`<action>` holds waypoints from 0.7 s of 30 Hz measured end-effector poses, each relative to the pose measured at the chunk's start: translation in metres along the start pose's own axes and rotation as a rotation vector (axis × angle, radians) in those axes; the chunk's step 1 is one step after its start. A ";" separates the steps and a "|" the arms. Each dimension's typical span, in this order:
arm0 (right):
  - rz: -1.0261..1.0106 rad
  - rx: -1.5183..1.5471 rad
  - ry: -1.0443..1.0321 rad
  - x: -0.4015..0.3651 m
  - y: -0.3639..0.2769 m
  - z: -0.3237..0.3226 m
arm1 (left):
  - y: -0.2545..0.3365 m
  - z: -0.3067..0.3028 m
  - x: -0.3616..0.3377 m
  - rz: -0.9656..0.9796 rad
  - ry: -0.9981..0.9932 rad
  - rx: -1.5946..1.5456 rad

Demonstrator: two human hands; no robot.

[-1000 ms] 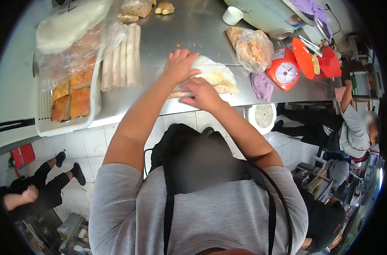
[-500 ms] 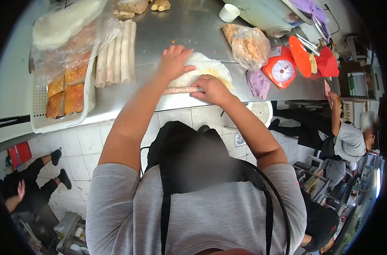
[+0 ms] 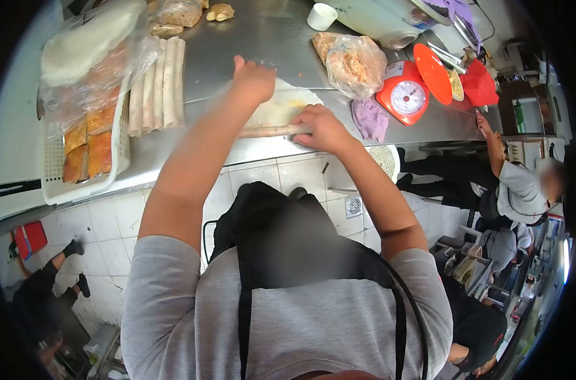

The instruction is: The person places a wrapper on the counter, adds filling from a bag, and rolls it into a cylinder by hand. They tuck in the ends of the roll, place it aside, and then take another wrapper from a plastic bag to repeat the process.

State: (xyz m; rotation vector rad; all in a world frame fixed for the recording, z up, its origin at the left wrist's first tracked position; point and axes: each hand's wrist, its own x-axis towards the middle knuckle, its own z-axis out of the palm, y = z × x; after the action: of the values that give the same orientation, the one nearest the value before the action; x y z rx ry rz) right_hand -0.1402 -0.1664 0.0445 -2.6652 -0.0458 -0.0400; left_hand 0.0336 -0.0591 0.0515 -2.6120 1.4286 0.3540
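Observation:
A thin white wrapper sheet [image 3: 281,109] with a yellowish patch lies on the steel counter in front of me. Along its near edge runs a slim roll [image 3: 265,132] with a pinkish filling showing through. My right hand [image 3: 322,128] is closed around the roll's right end, thumb on the near side and fingers over the top. Above the sheet's far left part is my left hand [image 3: 255,81], back upward; most of its fingers are hidden or blurred, so its grip cannot be made out.
Several finished long rolls [image 3: 161,85] lie side by side on the left, by a white basket [image 3: 120,152] holding browned slabs [image 3: 88,149] and bagged sheets. To the right are a bag of orange-flecked filling [image 3: 356,65], a purple cloth [image 3: 369,119] and a red scale [image 3: 405,95]. Co-workers stand on both sides.
My left hand has lifted off the sheet's middle and moved toward its far left, its fingers no longer spread. My right hand stays at the roll's right end. The view has shifted slightly.

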 end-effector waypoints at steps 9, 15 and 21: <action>-0.008 0.051 -0.025 0.000 0.007 0.016 | 0.034 0.066 0.012 0.056 0.559 -0.389; 0.003 0.095 -0.028 0.010 -0.009 0.020 | 0.032 0.064 0.013 0.041 0.540 -0.410; 0.088 0.026 -0.103 0.005 0.004 0.001 | 0.033 0.059 0.014 0.026 0.537 -0.417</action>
State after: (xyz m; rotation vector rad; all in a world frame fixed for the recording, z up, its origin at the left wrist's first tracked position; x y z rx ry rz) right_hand -0.1350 -0.1696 0.0419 -2.6379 0.0374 0.1258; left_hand 0.0048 -0.0747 -0.0092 -3.1995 1.6915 -0.0725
